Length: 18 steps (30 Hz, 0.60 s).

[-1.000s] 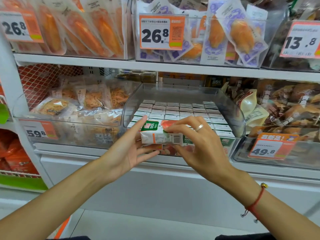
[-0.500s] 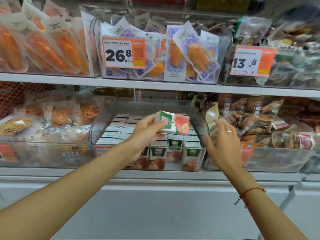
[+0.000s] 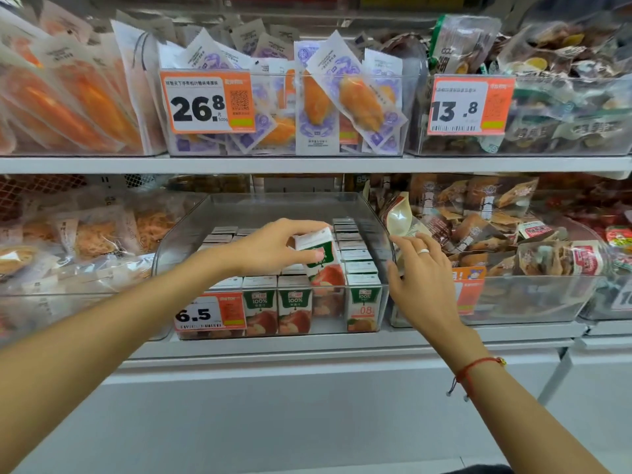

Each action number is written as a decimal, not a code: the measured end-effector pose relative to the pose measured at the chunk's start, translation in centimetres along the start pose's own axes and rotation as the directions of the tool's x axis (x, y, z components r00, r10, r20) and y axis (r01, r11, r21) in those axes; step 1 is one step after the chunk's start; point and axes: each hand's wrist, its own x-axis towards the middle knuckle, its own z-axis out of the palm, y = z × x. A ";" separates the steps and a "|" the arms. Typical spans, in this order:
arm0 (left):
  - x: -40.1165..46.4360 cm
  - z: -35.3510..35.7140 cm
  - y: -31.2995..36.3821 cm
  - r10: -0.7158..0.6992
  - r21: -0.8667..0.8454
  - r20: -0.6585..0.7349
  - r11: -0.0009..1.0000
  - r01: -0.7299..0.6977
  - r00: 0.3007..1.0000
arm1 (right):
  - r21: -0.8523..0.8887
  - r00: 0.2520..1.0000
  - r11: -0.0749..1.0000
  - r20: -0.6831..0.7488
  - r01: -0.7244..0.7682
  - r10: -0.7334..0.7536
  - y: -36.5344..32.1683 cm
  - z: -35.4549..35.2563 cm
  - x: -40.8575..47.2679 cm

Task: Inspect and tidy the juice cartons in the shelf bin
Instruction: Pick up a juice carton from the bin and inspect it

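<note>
While the left hand (image 3: pixel 270 248) grips one juice carton (image 3: pixel 321 258) by its top, fingers over the back and thumb on the green front, the carton stands tilted in a gap in the front rows of the clear shelf bin (image 3: pixel 372 210), its lower half below the tops of its neighbours. The right hand (image 3: pixel 420 282) holds nothing: its fingers are spread and relaxed at the bin's right front corner, and whether the thumb touches the wall I cannot tell. A silver ring (image 3: pixel 424 251) sits on one finger and a red string bracelet (image 3: pixel 478 366) circles the wrist.

Inside the bin, the other juice cartons (image 3: pixel 352 254) stand upright in rows running to the back, white tops up; those in the front row show green "100%" labels and a picture of red fruit through the front wall. On the bin's front left hangs a 6.5 price tag (image 3: pixel 208 314). Just left of the bin lies a bin of dried shredded snacks (image 3: pixel 92 234); just right of it, a bin of brown snack packets (image 3: pixel 496 227). On the shelf above the bin stand pouches of orange fillets (image 3: pixel 355 100) behind a 26.8 price tag (image 3: pixel 207 102), with a 13.8 price tag (image 3: pixel 470 106) further right.
</note>
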 end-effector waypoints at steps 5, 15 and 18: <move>1.7 2.3 1.0 -0.050 0.329 0.182 0.944 -0.013 0.982 | 0.028 1.000 1.000 -0.002 -0.013 0.014 -0.2 -0.1 0.0; 0.7 4.1 -0.8 -0.090 0.251 0.090 0.966 0.065 0.992 | 0.036 1.000 0.999 -0.003 -0.010 0.010 0.0 0.0 0.0; -1.4 5.4 -1.8 -0.006 0.328 -0.156 0.943 0.058 0.988 | 0.030 1.000 0.999 -0.026 0.010 -0.010 -0.1 -0.4 0.0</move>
